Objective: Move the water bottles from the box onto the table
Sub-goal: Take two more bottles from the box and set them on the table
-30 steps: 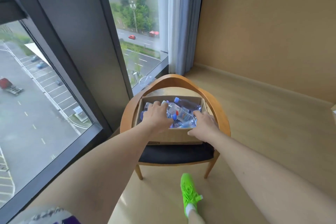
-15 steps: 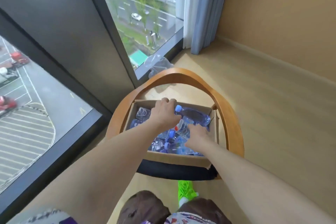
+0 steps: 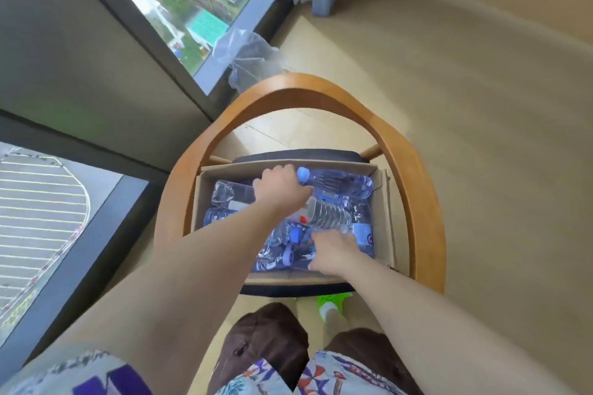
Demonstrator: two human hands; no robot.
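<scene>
Water bottles (image 3: 333,184) fill a cardboard box (image 3: 383,212) that sits on the dark seat of a wooden armchair (image 3: 414,170). They lie on their sides in a loose heap, clear plastic with pale blue caps, some pointing toward the window and some across the box. One bottle along the far wall of the box shows its blue cap just beside the left hand.

Both hands reach down into the box from above, arms stretched forward. The left hand (image 3: 280,186) is at the far side of the box, knuckles up and fingers curled down over the bottles; whether it actually grips one I cannot tell, since the fingertips are hidden. The right hand (image 3: 333,252) is nearer the front edge, palm down with fingers curled onto the bottles beneath it; a ribbed bottle (image 3: 327,215) lies just beyond it, and whether the hand holds any bottle cannot be told either.

Labels on the bottles are blue and white with a spot of red, too blurred to read.
</scene>
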